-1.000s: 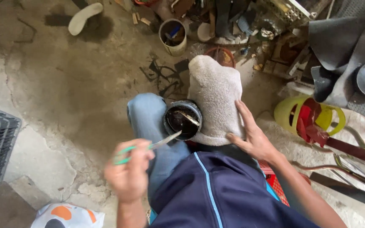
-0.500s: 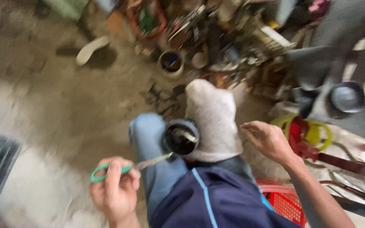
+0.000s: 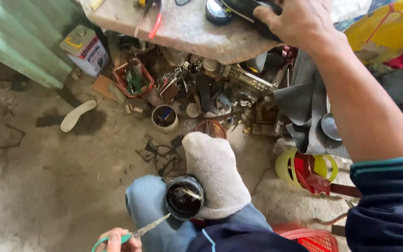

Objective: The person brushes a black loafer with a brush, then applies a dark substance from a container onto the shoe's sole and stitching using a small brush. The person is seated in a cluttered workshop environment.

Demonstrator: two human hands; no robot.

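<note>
1. The left hand (image 3: pixel 117 240) sits at the bottom edge of the view, only partly in frame. Its grip is clamped on the green handle of a pair of scissors (image 3: pixel 138 231).
2. The scissors' metal blades point up and to the right, their tip just beside the rim of a tin (image 3: pixel 184 198).
3. The tin is small, round and dark inside, with something sticky-looking and a thin stick lying in it. It rests on the person's knee, touching a cloth (image 3: pixel 215 179).
4. The cloth is a thick, off-white piece draped over the knee, to the right of the tin.
5. The right hand (image 3: pixel 299 18) reaches up to the desk (image 3: pixel 187 32) at the top of the view. Its fingers curl over a dark object (image 3: pixel 250 8) at the desk's edge; whether the grip is closed on it or merely resting there I cannot tell.
6. The desk is a worn grey slab carrying a round black tin (image 3: pixel 218 11) and a few tools.
7. Under the desk lies clutter: a red basket (image 3: pixel 134 77), a can (image 3: pixel 165 117), scraps and metal parts.
8. To the left stands a square metal canister (image 3: pixel 84 49), and a pale shoe sole (image 3: pixel 77 115) lies on the concrete floor (image 3: pixel 47 177).
9. A yellow and red item (image 3: pixel 304 170) sits at the right, below the forearm.
</note>
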